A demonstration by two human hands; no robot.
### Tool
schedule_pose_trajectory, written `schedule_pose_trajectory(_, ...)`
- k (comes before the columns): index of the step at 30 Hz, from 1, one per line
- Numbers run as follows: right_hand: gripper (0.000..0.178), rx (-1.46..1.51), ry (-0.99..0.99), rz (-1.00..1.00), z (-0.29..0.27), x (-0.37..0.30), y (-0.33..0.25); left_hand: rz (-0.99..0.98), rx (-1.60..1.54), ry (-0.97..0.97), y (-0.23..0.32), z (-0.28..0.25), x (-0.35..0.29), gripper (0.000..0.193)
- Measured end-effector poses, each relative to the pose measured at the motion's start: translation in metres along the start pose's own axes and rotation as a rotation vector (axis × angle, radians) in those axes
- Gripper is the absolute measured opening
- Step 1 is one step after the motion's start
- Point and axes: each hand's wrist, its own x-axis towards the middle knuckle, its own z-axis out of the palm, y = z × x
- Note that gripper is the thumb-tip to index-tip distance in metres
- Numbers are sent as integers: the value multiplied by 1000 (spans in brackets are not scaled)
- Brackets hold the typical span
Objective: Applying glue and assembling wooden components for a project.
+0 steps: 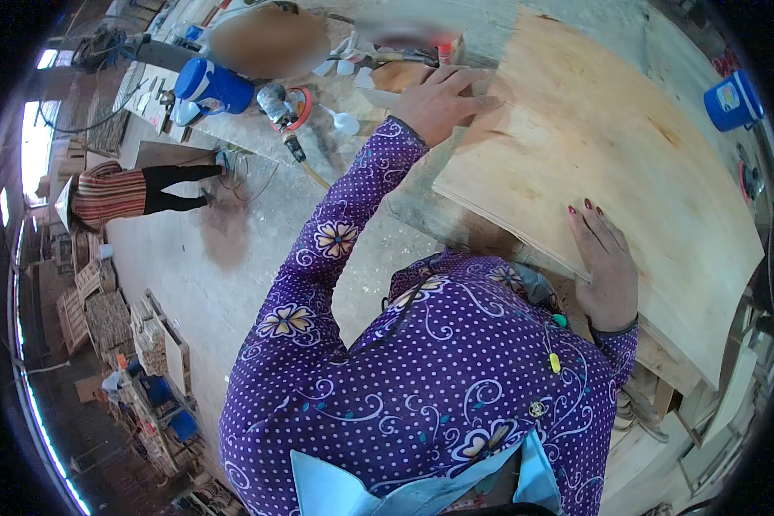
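Observation:
A large pale plywood sheet (611, 146) lies on a workbench (421, 211), tilted across the right half of the view. My left hand (439, 99) reaches out to the sheet's far left corner and grips its edge, fingers spread over the top. My right hand (606, 258) holds the near edge, fingers flat on the surface and thumb at the rim. Both arms wear purple dotted sleeves.
A blue bucket (731, 99) stands at the far right. A blue jug (211, 86) and a power tool with a red disc (288, 107) lie on the bench's far left. Another person in a striped top (116, 193) bends over the floor. Stacked wooden pieces (103, 318) fill the lower left.

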Motion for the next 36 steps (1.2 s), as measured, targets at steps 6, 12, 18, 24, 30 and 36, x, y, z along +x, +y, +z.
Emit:
schedule_pose_trajectory(6,74,34,-20,-3,1,6,-4,-52,-16,90,-14,-1,-3,43)
schedule_pose_trajectory(12,77,34,-51,-42,0,5,-7,73,-18,77,-6,15,3,34)
schedule_pose_trajectory(18,77,-12,-83,-50,6,1,-5,26,83,124,-4,13,-16,31)
schedule_pose_trajectory(24,76,-25,-86,-52,5,1,-3,-36,56,209,-1,18,-6,28)
schedule_pose_trajectory(30,76,29,-64,-69,-2,6,-8,-34,-166,84,-9,4,-13,45)
schedule_pose_trajectory(36,73,37,-30,-7,-2,5,-5,-108,-33,59,-2,-3,-13,54)
